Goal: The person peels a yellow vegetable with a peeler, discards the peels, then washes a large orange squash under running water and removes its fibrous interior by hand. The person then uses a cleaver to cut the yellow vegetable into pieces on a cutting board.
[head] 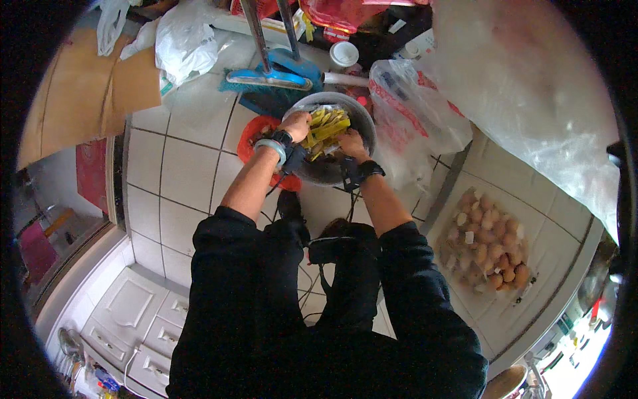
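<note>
A round grey metal basin [366,119] stands on the tiled floor in front of me. Inside it lies a heap of yellow-green cut pieces [326,128], which look like vegetable strips or packets; I cannot tell which. My left hand [298,125] is at the heap's left side, over the basin's rim, its fingertips partly hidden. At the right side of the heap, my right hand [353,143] reaches into the basin with bent fingers against the pieces. Whether either hand grips a piece does not show. A red plastic bag [246,144] with small contents lies open left of the basin, partly under my left wrist.
A blue broom [269,78] and a dustpan [259,102] stand behind the basin. A clear plastic bag with red print [413,109] is at its right. Further right lies a bag of eggs [491,239]. Cardboard [79,95] is at the left; cables run between my feet.
</note>
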The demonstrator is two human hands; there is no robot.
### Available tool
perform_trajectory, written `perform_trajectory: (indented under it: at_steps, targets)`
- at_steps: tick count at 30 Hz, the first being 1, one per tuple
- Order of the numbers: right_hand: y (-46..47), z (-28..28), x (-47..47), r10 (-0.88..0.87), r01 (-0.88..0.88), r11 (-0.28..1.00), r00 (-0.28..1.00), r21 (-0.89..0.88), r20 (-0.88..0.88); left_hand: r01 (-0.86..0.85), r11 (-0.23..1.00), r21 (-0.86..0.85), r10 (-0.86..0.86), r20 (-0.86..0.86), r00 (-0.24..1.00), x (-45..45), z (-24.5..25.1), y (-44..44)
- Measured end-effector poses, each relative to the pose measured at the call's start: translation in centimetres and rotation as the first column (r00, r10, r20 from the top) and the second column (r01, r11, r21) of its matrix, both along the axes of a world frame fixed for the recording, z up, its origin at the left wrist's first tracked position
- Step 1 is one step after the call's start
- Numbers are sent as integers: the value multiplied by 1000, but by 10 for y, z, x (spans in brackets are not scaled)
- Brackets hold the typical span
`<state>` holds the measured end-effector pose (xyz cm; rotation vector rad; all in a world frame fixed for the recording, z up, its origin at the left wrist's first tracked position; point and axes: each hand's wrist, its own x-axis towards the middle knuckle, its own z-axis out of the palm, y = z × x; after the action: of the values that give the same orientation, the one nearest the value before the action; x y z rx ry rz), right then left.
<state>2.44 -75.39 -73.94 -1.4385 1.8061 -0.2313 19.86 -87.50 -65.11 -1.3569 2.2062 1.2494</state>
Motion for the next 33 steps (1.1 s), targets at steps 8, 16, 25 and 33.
perform_trajectory:
  at_steps: [8, 16, 25, 33]
  targets:
    - [32, 89, 8, 296, -240, 939, 929, 246, -222, 388, 911, -140, -311, 385, 869, 1, 41, 23]
    - [80, 135, -1, 277, -275, 960, 898, 56, -341, 416, 905, -88, -337, 450, 827, 7, 62, 31]
    - [117, 333, 13, -539, 637, 771, 631, 24, 558, -42, 999, 21, 47, -418, 907, -26, 213, 109]
    - [295, 589, 24, -666, 998, 64, 52, -13, 744, 295, 918, 263, -67, -633, 771, -118, 450, 277]
